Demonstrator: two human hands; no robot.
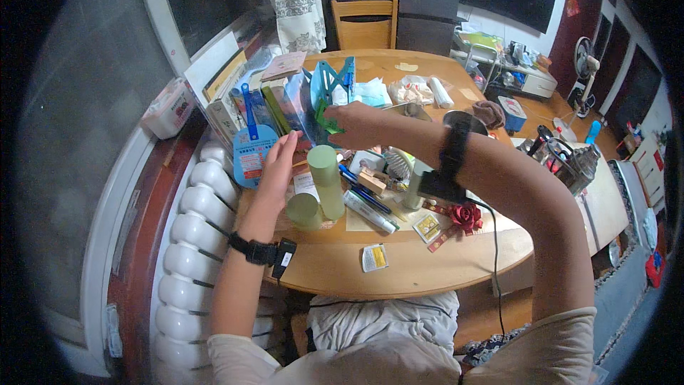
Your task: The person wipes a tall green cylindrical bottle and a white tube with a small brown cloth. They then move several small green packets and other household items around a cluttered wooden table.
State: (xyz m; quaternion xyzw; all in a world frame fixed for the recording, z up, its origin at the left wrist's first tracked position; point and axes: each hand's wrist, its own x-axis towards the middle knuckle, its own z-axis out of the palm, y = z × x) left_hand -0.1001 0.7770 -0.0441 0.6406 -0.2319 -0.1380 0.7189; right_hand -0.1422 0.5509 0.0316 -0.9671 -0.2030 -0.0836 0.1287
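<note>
My right hand reaches across the cluttered wooden table, its fingers closed on a small crumpled green item beside the upright books. My left hand is raised at the table's left side with fingers extended and nothing visible in it. Behind it stands a blue plastic hand fan bearing writing. Just right of the left hand is a tall pale-green cylinder, with a shorter green cylinder in front of it. A teal folding stand rises beyond the right hand.
A white marker, blue pens, a round hairbrush, a red fabric rose and a small sachet lie on the table. Books line the left side, near a white radiator. A cable hangs from my right wrist.
</note>
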